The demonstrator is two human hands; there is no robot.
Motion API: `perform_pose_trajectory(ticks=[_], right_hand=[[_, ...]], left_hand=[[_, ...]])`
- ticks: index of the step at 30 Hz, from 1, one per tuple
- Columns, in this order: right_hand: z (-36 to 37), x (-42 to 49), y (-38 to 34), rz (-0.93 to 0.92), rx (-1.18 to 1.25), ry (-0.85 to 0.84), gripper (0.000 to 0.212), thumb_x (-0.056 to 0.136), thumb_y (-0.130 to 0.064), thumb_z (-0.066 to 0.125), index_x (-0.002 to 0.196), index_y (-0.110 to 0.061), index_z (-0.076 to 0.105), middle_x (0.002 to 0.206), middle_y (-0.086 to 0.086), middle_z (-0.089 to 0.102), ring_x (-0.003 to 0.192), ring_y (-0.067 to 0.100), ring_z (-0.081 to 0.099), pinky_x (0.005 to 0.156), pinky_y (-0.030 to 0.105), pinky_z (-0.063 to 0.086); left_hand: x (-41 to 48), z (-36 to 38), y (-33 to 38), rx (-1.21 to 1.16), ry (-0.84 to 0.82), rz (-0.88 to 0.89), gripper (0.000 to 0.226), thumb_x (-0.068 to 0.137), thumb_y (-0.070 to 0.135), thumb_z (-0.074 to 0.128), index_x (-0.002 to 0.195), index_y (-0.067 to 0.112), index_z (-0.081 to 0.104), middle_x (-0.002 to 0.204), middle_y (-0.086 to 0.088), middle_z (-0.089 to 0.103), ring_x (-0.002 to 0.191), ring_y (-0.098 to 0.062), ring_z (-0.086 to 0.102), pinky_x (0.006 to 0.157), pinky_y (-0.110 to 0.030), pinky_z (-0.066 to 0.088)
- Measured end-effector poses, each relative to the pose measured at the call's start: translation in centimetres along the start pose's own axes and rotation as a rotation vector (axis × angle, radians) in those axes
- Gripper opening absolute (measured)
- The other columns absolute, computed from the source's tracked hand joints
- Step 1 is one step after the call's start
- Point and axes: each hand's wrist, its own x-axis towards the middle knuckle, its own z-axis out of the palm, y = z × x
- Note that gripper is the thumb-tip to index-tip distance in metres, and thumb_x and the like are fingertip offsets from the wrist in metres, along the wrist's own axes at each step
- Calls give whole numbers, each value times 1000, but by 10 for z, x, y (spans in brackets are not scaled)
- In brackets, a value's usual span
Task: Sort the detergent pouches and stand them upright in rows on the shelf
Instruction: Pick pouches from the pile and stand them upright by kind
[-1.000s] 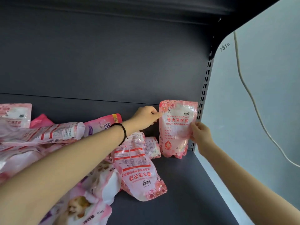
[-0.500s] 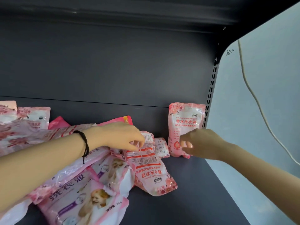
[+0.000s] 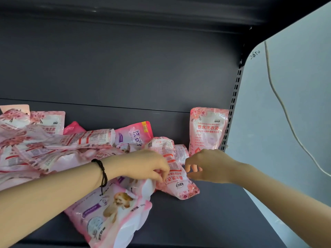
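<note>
Centre frame, the left hand (image 3: 148,165) pinches the flat floral pouch (image 3: 179,181); the right hand (image 3: 212,165), half-curled, is at its right edge, grip unclear. An upright floral pouch (image 3: 208,129) stands centre-right.

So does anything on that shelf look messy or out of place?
Yes. Only one pouch stands upright, at the right end of the shelf. The others lie in a jumbled, overlapping pile to its left, some with print upside down.
</note>
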Motion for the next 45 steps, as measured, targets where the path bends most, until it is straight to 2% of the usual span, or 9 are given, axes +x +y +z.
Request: perform_pose_trajectory(ticks=[4, 9, 13, 20, 22, 25, 32, 38, 45], right_hand=[[0, -5, 11, 116, 228, 81, 33, 92, -54, 45, 97, -30, 67, 93, -18, 67, 83, 1, 61, 78, 25, 52], [2, -12, 24, 88, 673, 116, 44, 77, -61, 56, 108, -31, 62, 105, -17, 64, 98, -5, 58, 84, 12, 45], [3, -2, 27, 113, 928, 277, 46, 75, -38, 74, 115, -37, 52, 111, -15, 63, 97, -4, 61, 85, 15, 47], [7, 48, 17, 242, 1649, 673, 9, 91, -11, 61, 88, -3, 65, 92, 9, 73, 90, 21, 69, 83, 28, 57], [5, 59, 11, 278, 1722, 738, 9, 90, -8, 61, 82, -4, 62, 82, 6, 72, 78, 19, 70, 70, 25, 58], [-5, 72, 4, 292, 1703, 794, 13, 91, -9, 61, 78, -8, 59, 77, 3, 69, 74, 18, 67, 76, 35, 59], [-59, 59, 18, 226, 1633, 1016, 16, 90, -20, 64, 76, -13, 59, 68, -3, 62, 60, 11, 60, 57, 27, 54], [-29, 8, 61, 488, 1666, 831, 19, 90, -29, 63, 98, -12, 65, 88, 8, 74, 77, 25, 73, 67, 42, 60], [14, -11, 91, 479, 1682, 769, 36, 87, -31, 60, 108, -3, 65, 102, 15, 73, 93, 30, 71, 74, 38, 59]], left_hand=[[-3, -2, -7, -319, 143, -93, 10, 93, 22, 60, 91, 13, 62, 100, 4, 69, 93, -9, 64, 88, -38, 50], [3, -24, -2, -522, 400, -150, 14, 97, 22, 52, 85, 17, 50, 71, 9, 68, 65, -10, 54, 65, -28, 43], [6, -55, 1, -638, 692, -152, 12, 98, 18, 51, 86, 15, 50, 77, 1, 64, 68, -2, 58, 67, -18, 44], [12, -54, -11, -953, 998, -154, 8, 95, 17, 54, 96, 10, 56, 72, 7, 63, 65, 3, 61, 67, -10, 45], [10, -42, -16, -1057, 952, -170, 21, 88, 27, 61, 105, 14, 60, 82, 11, 69, 79, 1, 66, 74, -11, 48], [9, -21, -19, -1065, 842, -279, 16, 82, 27, 68, 98, 28, 65, 86, 17, 72, 88, -3, 69, 69, -14, 53], [47, -50, 0, -1400, 1005, -213, 22, 86, 22, 66, 98, 3, 64, 97, -7, 74, 92, -22, 71, 83, -38, 56], [120, -30, 45, -1603, 836, -185, 13, 90, 17, 63, 78, 13, 59, 76, -1, 73, 71, -15, 70, 65, -29, 57], [153, 2, 46, -1493, 716, -252, 21, 84, 26, 67, 92, 6, 67, 98, -10, 74, 95, -25, 70, 89, -43, 55]])
